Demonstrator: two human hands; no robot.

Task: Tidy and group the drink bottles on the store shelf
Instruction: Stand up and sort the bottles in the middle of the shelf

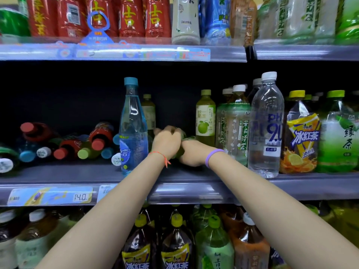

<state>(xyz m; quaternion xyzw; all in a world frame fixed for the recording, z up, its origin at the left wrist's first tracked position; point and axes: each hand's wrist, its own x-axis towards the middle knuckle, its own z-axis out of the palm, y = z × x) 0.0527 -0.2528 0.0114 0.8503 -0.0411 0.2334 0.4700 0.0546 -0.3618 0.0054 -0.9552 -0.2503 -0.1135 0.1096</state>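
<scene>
**Both hands on a green bottle, mid-shelf**

Both hands reach into the gap on the middle shelf (58, 173), between the tall blue bottle (132, 129) and the standing row on the right. The left hand (167, 141) curls over the top of a dark green bottle (183, 139), and the right hand (191, 154) wraps it lower down. Little of that bottle shows, so its tilt and whether it rests on the shelf cannot be told.

The step in hand looks like placing this bottle into the upright group. Just to its right stands the lime-label bottle (206, 118), then the jasmine tea bottles (236, 129).

A heap of fallen bottles (66, 144) lies at the left, not yet sorted. The next move likely calls for setting the green bottle upright beside its like, then letting go without knocking the blue bottle close by the left wrist.
</scene>
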